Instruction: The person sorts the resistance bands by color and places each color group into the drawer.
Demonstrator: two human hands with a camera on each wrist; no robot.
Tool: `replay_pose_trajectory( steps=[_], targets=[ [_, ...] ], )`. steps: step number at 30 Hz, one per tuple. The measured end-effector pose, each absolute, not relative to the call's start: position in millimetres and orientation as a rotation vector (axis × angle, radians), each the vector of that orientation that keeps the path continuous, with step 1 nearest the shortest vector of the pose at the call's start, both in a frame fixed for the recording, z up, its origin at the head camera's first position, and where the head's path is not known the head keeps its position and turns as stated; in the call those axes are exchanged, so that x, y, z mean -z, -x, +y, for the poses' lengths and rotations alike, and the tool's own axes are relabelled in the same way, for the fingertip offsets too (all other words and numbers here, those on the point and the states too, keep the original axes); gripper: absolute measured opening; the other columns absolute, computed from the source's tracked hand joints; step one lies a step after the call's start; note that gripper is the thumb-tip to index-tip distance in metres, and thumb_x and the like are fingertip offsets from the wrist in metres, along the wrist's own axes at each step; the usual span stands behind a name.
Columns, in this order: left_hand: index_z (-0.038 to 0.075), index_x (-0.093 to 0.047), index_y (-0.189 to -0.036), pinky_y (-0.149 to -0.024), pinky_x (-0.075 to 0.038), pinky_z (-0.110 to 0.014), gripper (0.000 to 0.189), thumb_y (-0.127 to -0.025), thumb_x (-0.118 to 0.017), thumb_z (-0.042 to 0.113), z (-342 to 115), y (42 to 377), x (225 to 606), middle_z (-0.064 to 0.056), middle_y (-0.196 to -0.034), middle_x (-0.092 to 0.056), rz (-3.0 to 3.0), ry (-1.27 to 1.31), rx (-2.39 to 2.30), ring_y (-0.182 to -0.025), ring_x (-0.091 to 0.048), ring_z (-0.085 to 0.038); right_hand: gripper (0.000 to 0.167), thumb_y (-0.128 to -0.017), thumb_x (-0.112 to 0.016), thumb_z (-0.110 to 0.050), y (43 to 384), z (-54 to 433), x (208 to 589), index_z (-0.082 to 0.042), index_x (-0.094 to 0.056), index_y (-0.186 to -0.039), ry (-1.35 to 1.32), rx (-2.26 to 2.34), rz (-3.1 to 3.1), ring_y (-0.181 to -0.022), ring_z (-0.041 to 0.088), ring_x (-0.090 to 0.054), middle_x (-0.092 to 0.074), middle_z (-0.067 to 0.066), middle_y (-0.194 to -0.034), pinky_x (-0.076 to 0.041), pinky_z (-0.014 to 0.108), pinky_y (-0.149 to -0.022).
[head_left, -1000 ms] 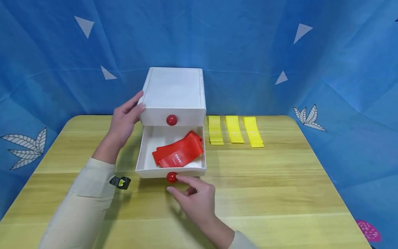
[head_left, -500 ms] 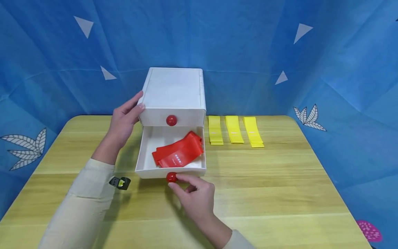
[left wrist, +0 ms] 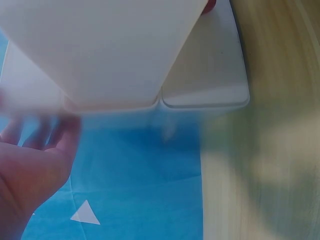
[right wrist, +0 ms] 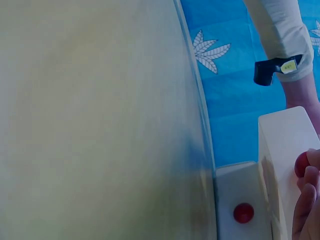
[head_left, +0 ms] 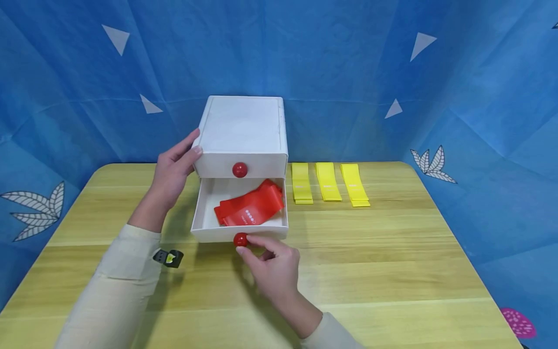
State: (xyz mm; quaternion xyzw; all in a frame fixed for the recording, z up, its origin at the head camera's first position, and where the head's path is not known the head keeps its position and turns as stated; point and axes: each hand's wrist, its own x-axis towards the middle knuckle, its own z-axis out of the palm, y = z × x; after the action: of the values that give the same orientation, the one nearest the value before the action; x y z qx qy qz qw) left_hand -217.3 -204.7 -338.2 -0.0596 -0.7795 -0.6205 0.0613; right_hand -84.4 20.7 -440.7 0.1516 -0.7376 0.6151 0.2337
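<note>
A small white drawer cabinet (head_left: 246, 123) stands at the table's back, its upper drawer closed behind a red knob (head_left: 240, 169). The lower drawer (head_left: 202, 206) is pulled out, with red resistance bands (head_left: 250, 208), folded and overlapping, lying inside. My right hand (head_left: 276, 264) pinches the lower drawer's red knob (right wrist: 301, 165) between thumb and index finger. Against the cabinet's left side rests my left hand (head_left: 172, 172), its fingers extended and its thumb by the front top edge. The left wrist view shows that hand (left wrist: 40, 160) at the cabinet wall.
Three folded yellow bands (head_left: 302, 183) lie side by side on the wooden table (head_left: 392, 257), right of the cabinet. A blue patterned cloth (head_left: 340, 72) hangs behind the table. A black wrist device (head_left: 168, 257) is strapped over the left sleeve.
My right thumb has closed onto the lower knob, and the drawer has slid a little inward toward the cabinet with the red bands in it. My left hand stays at the cabinet's side.
</note>
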Motion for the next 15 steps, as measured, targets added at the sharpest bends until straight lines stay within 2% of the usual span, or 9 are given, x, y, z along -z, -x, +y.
replay_pose_trajectory(
  steps=[15],
  targets=[
    [0.035,-0.042,-0.153,-0.108,-0.039,-0.049,0.052,-0.102,-0.055,0.042,-205.1,216.1,337.4,0.005,-0.157,-0.037,-2.358,0.179,1.891,-0.140,-0.038,-0.023,0.019,-0.082,-0.086,-0.019,117.3,15.0,439.7,-0.014,-0.081,-0.100,-0.352,-1.638,-2.085,-0.047,0.008,-0.050,-0.074,-0.009,-0.087,-0.044,0.024,-0.043]
  ],
)
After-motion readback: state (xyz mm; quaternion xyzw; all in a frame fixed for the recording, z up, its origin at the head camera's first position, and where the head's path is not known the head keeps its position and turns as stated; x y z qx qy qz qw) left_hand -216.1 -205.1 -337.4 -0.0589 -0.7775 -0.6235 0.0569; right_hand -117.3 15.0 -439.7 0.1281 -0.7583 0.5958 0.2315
